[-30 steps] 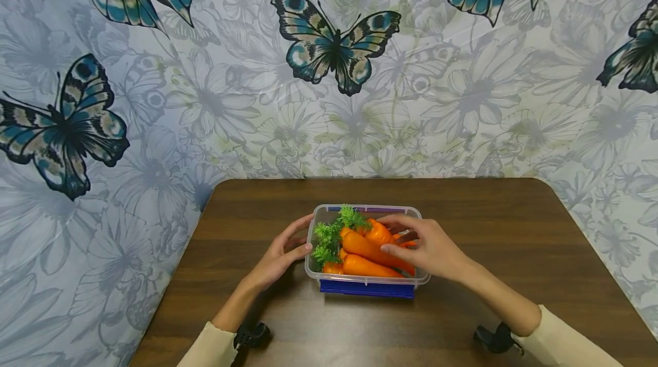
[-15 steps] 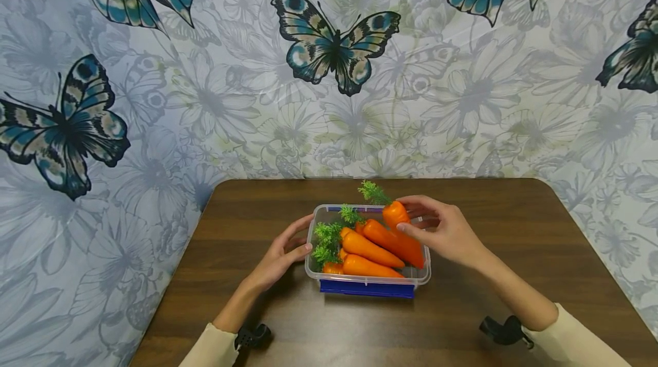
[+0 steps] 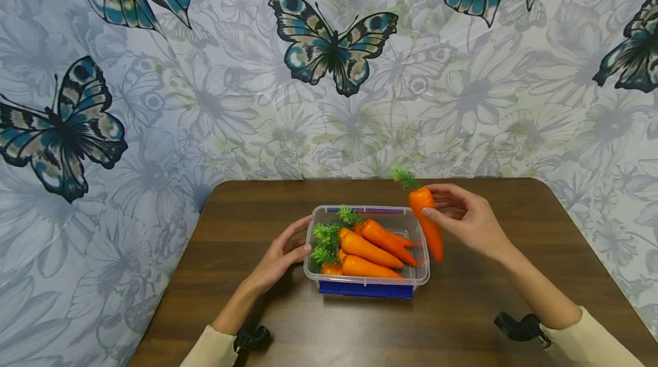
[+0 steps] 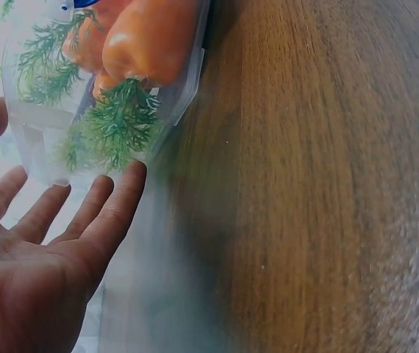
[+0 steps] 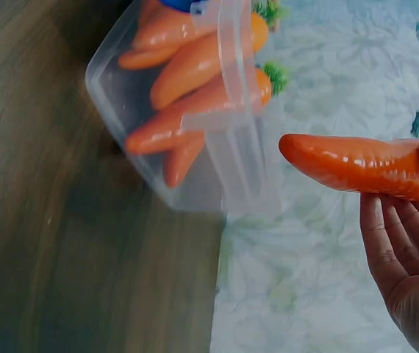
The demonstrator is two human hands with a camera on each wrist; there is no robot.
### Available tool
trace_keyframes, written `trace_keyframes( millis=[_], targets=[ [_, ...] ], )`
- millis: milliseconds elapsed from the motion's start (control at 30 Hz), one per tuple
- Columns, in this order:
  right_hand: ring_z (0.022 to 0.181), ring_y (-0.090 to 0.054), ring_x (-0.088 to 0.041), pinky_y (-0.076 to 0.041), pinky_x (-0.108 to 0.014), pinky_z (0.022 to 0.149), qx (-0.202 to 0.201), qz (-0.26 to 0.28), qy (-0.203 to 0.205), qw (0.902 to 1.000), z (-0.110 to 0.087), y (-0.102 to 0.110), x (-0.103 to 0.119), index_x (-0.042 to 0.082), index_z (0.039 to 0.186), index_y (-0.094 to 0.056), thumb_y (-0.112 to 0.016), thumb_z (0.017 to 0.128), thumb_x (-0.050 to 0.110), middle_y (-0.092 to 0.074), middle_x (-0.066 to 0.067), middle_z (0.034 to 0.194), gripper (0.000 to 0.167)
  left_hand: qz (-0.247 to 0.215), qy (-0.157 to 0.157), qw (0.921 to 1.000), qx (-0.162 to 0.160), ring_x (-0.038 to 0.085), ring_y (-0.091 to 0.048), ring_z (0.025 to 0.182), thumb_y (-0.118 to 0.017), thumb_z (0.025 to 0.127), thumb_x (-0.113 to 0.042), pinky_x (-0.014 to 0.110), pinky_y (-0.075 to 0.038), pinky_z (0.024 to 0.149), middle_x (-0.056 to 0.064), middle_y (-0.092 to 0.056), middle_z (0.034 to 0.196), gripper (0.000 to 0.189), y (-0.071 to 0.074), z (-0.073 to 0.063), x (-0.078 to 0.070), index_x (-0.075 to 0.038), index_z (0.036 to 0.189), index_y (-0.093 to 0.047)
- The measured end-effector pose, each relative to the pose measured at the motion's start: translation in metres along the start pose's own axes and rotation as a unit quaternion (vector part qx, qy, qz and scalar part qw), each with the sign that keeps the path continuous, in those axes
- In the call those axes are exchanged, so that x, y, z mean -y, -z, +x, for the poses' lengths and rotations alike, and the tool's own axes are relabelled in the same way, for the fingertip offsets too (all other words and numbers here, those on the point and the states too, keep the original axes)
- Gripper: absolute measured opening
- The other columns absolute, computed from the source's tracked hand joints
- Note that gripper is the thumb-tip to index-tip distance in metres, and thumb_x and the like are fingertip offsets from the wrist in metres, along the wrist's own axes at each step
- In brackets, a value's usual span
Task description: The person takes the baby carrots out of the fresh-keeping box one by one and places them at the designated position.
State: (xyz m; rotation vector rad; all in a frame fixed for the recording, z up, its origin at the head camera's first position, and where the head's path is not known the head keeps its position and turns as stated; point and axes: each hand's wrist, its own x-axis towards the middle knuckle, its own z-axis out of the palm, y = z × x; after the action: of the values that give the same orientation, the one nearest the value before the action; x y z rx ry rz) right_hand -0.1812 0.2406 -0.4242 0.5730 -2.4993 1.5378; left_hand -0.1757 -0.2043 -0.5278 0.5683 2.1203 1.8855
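A clear plastic box (image 3: 418,279) with a blue latch (image 3: 366,289) holds several shiny orange artificial carrots (image 3: 371,249), their green tops toward the left. My right hand (image 3: 473,221) pinches one carrot (image 3: 430,230) between thumb and fingers, above the box's right rim, leafy top up and tip pointing down. In the right wrist view this carrot (image 5: 356,163) shows apart from the box. My left hand (image 3: 277,255) rests against the box's left side; in the left wrist view its spread, extended fingers (image 4: 117,209) reach the wall beside the leaves (image 4: 125,121).
The box stands on a brown wood-grain table (image 3: 360,333) with rounded far corners. Behind the table's far edge hangs a floral cloth (image 3: 437,127) printed with large butterflies. Dark camera straps (image 3: 519,327) sit at both wrists.
My right hand has lifted one carrot out of the box and carried it up and right past the rim. The left hand stays at the box's left side.
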Motion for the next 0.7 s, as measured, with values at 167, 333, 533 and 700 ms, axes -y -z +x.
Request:
trace_keyframes(
  millis=[167,333,533,700],
  targets=[
    [0.103,-0.075,-0.001,-0.062,-0.018,0.087,-0.019,-0.008,-0.022,0.9995,-0.002,0.010,-0.011,0.014,0.138,-0.070,-0.080,0.098,0.015,-0.077,-0.007,0.124,0.041,-0.003,-0.002,1.0000,0.002,0.054,-0.050,0.146,-0.060,0.110,-0.013,0.035,-0.062,0.101,0.016,-0.037,0.173,0.066,0.000,0.000,0.000,-0.022,0.170,-0.033],
    [0.100,-0.074,0.002,-0.060,-0.014,0.086,-0.036,-0.033,-0.029,0.9984,-0.005,0.022,-0.024,0.013,0.138,-0.071,-0.080,0.098,0.016,-0.077,-0.008,0.122,0.040,-0.007,-0.008,0.9999,0.005,0.055,-0.050,0.146,-0.059,0.110,-0.012,0.035,-0.062,0.101,0.016,-0.036,0.173,0.066,0.000,0.000,0.001,-0.020,0.170,-0.033],
    [0.097,-0.073,0.004,-0.060,-0.016,0.080,-0.057,-0.066,-0.072,0.9936,-0.009,0.036,-0.043,0.018,0.137,-0.072,-0.080,0.099,0.024,-0.077,0.004,0.121,0.039,-0.015,-0.013,0.9998,0.007,0.055,-0.049,0.146,-0.059,0.110,-0.011,0.034,-0.062,0.101,0.016,-0.035,0.174,0.066,0.000,0.000,0.001,-0.019,0.170,-0.032],
    [0.096,-0.071,0.008,-0.058,-0.015,0.079,-0.062,-0.076,-0.093,0.9909,-0.012,0.047,-0.063,0.014,0.140,-0.070,-0.080,0.099,0.030,-0.076,0.011,0.118,0.044,-0.017,-0.012,0.9998,0.007,0.054,-0.049,0.147,-0.059,0.110,-0.011,0.035,-0.062,0.100,0.015,-0.034,0.175,0.066,-0.001,0.000,0.001,-0.019,0.170,-0.033]
  ],
)
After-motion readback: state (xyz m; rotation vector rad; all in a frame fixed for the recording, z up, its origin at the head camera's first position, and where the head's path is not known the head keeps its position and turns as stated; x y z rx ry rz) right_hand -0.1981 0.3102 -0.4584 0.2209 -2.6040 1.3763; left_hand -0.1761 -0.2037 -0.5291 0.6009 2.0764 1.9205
